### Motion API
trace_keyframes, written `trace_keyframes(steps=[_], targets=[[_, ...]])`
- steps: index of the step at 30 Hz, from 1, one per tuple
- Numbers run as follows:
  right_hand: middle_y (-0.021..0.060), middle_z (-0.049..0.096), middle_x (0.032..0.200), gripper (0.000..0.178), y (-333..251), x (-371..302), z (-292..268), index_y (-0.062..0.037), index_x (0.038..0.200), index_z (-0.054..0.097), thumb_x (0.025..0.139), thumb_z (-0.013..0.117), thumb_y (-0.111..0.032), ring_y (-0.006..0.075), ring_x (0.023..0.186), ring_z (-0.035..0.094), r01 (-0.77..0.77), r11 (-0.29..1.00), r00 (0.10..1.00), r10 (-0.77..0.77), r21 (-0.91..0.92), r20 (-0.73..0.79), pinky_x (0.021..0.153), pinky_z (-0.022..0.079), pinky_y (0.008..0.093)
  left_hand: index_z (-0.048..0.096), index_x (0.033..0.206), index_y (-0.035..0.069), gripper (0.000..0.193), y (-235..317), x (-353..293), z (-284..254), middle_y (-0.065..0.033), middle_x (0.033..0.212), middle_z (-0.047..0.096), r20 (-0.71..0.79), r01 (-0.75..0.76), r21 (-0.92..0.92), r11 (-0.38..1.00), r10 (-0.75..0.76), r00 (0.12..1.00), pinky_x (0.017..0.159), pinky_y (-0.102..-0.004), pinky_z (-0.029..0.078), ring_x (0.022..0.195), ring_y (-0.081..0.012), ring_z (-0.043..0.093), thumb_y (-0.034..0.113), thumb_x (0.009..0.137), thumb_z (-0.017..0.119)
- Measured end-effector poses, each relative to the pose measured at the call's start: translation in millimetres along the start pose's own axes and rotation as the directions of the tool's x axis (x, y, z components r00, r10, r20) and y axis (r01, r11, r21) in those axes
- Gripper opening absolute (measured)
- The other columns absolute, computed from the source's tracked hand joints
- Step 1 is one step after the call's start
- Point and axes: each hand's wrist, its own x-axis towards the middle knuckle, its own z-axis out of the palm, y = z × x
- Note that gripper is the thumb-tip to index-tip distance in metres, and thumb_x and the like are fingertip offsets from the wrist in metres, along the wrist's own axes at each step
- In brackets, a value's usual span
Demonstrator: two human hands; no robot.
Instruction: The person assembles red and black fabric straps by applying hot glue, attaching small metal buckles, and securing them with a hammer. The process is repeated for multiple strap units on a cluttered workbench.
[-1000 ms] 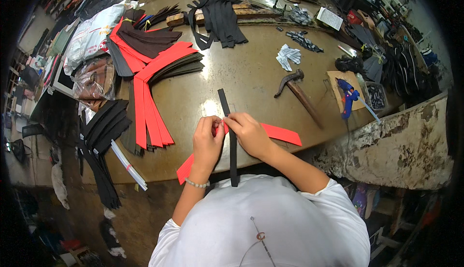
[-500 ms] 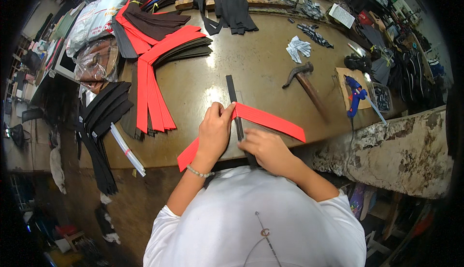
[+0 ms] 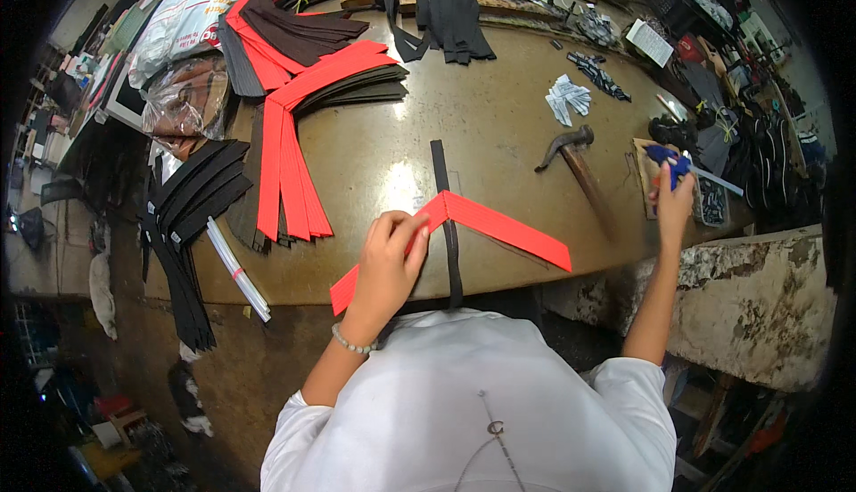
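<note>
A red ribbed strap (image 3: 508,229), angled at its middle into a wide V, lies across a narrow black strip (image 3: 440,167) on the table. My left hand (image 3: 389,256) has its fingers curled over the red strap's left arm, thumb and fingertips pressed near the bend. Far to the right, my right hand (image 3: 674,202) grips a blue glue gun (image 3: 678,168), with a pale glue stick (image 3: 718,181) poking out of its back. A brown cardboard piece (image 3: 644,148) lies under the gun.
A hammer (image 3: 584,171) rests between my hands. Left are bundled red straps (image 3: 287,171), black straps (image 3: 192,198) and white glue sticks (image 3: 237,269). Black strips (image 3: 444,15) hang over a wooden bar at the back. A white glove-like cloth (image 3: 567,98) lies beyond the hammer.
My right hand has left the black strip, reached out to the right and taken hold of the glue gun. My left hand stays on the red strap, slightly lower from the bend.
</note>
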Motion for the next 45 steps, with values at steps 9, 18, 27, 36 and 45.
trace_keyframes(steps=[9, 18, 27, 36, 45], targets=[[0.0214, 0.069, 0.094, 0.052, -149.4, -118.5, 100.2, -0.0060, 0.127, 0.045, 0.090, 0.070, -0.032, 0.0385, 0.080, 0.069, 0.416, 0.872, 0.559, -0.469, 0.258, 0.684, 0.072, 0.054, 0.0424, 0.068, 0.114, 0.011, 0.032, -12.0, -1.0, 1.7, -0.0109, 0.103, 0.057, 0.051, -0.111, 0.221, 0.969, 0.103, 0.993, 0.081, -0.0406, 0.047, 0.093, -0.0297, 0.054, 0.005, 0.083, 0.068], [0.0258, 0.068, 0.087, 0.052, -150.6, -117.3, 114.9, -0.0067, 0.128, 0.042, 0.092, 0.065, -0.037, 0.0466, 0.077, 0.067, 0.490, 0.860, 0.542, -0.426, 0.140, 0.725, 0.068, 0.053, 0.0507, 0.067, 0.114, 0.012, 0.033, -14.8, -3.0, 6.0, -0.0112, 0.102, 0.057, 0.024, -0.106, 0.228, 0.968, 0.103, 0.994, 0.082, -0.0410, 0.047, 0.093, -0.0304, 0.054, 0.004, 0.082, 0.068], [0.0241, 0.068, 0.081, 0.053, -145.9, -141.8, 85.9, -0.0059, 0.127, 0.043, 0.091, 0.067, -0.036, 0.0461, 0.070, 0.065, 0.462, 0.878, 0.480, -0.367, 0.126, 0.797, 0.063, 0.052, 0.0500, 0.068, 0.115, 0.013, 0.033, -13.3, -2.6, 6.1, -0.0106, 0.102, 0.057, 0.014, -0.108, 0.221, 0.969, 0.108, 0.994, 0.081, -0.0402, 0.046, 0.091, -0.0296, 0.053, 0.004, 0.082, 0.068], [0.0085, 0.065, 0.087, 0.041, -66.0, -78.4, 52.1, -0.0026, 0.115, 0.056, 0.096, 0.065, -0.038, 0.0202, 0.075, 0.063, 0.079, 0.979, 0.985, -0.105, 0.186, 0.137, 0.068, 0.050, 0.0379, 0.069, 0.113, 0.012, 0.029, -11.9, -2.9, 6.0, -0.0109, 0.101, 0.057, 0.006, -0.087, 0.209, 0.974, 0.087, 0.996, 0.080, -0.0397, 0.046, 0.091, -0.0288, 0.053, 0.006, 0.085, 0.068], [0.0289, 0.068, 0.092, 0.065, -30.5, -44.6, -40.0, 0.0053, 0.090, 0.067, 0.100, 0.043, -0.054, 0.0468, 0.094, 0.065, -0.180, 0.603, 0.976, 0.208, -0.777, -0.065, 0.081, 0.049, 0.0524, 0.068, 0.115, 0.008, 0.026, -0.3, 4.9, 5.1, -0.0120, 0.103, 0.056, 0.035, 0.010, 0.175, 0.984, -0.016, 0.999, 0.084, -0.0396, 0.047, 0.095, -0.0292, 0.053, 0.010, 0.088, 0.067]])
